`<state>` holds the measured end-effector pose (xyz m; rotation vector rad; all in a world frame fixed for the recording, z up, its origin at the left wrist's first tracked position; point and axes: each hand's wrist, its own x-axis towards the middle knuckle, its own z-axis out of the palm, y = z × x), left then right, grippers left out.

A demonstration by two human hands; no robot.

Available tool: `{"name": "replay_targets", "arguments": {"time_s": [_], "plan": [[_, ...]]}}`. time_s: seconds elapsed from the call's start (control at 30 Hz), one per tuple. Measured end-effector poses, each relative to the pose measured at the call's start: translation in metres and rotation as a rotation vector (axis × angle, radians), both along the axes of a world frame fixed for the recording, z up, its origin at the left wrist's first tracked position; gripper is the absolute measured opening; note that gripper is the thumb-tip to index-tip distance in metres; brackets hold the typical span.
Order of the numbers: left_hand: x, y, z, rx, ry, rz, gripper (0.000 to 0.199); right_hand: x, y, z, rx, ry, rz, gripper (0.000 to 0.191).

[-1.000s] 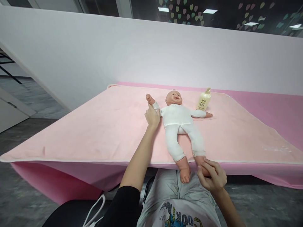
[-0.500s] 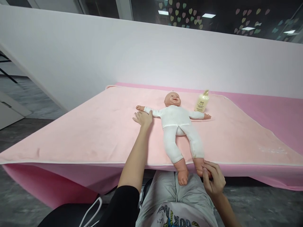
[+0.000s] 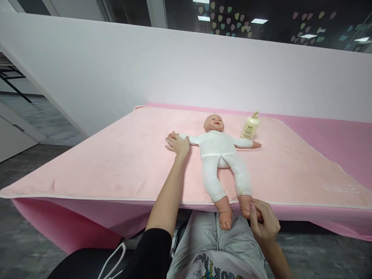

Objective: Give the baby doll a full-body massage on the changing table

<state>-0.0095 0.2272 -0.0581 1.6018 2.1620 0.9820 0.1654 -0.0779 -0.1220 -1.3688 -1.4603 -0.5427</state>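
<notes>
A baby doll (image 3: pixel 216 143) in a white suit lies on its back on a pale pink blanket (image 3: pixel 116 162), head away from me, feet past the table's front edge. My left hand (image 3: pixel 178 145) rests at the doll's outstretched arm on the left, fingers spread and partly covering the doll's small hand (image 3: pixel 173 135). Between the thumb and fingers of my right hand (image 3: pixel 265 223) is the doll's foot (image 3: pixel 247 208) on the right side; its toes are partly hidden. The doll's other foot (image 3: pixel 225 217) hangs free over my lap.
A pale yellow pump bottle (image 3: pixel 250 127) lies or leans beside the doll's shoulder; I cannot tell which. Bright pink cloth (image 3: pixel 325 135) shows under the blanket and drapes over the front. Behind the table rises a white wall (image 3: pixel 186 69). A white cord (image 3: pixel 113 261) hangs near my chair.
My left hand has shifted slightly up onto the doll's small hand, which was uncovered before. My right hand keeps its hold on the foot. The view has turned a little.
</notes>
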Motion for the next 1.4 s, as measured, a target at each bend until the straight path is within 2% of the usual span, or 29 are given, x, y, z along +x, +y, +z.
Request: {"name": "replay_targets", "arguments": {"time_s": [0.27,0.43,0.6,0.7,0.8,0.9,1.0,1.1,1.2,1.3,1.4], "plan": [[0.000,0.002,-0.001,-0.006,-0.054,0.002,0.070,0.001,-0.001,-0.003,-0.006,0.010,-0.006,0.016],[0.000,0.002,-0.001,0.057,-0.033,0.054,0.067,0.002,-0.001,-0.001,-0.011,-0.022,-0.023,0.017],[0.000,0.000,-0.001,0.144,-0.010,0.012,0.061,-0.001,-0.002,0.006,-0.053,0.106,0.021,0.011],[0.008,-0.006,0.001,0.237,0.023,-0.057,0.055,0.001,-0.002,0.011,-0.111,0.402,-0.008,0.014],[0.023,-0.015,0.001,0.337,0.057,-0.249,0.047,0.012,0.009,0.022,-0.119,0.891,-0.021,0.022],[0.039,-0.026,0.000,0.379,0.087,-0.498,0.038,0.030,0.034,0.038,-0.095,1.304,0.117,0.017],[0.047,-0.032,-0.002,0.319,0.057,-0.658,0.033,0.041,0.059,0.053,-0.237,1.463,0.294,0.022],[0.047,-0.032,-0.004,0.257,-0.015,-0.710,0.032,0.038,0.071,0.062,-0.442,1.452,0.380,0.034],[0.046,-0.031,-0.004,0.259,-0.041,-0.720,0.032,0.027,0.074,0.062,-0.559,1.343,0.392,0.042],[0.045,-0.030,-0.004,0.272,-0.028,-0.723,0.032,0.024,0.082,0.058,-0.582,1.303,0.360,0.043],[0.042,-0.026,-0.004,0.272,0.038,-0.665,0.035,0.043,0.113,0.055,-0.495,1.293,0.361,0.034]]}}
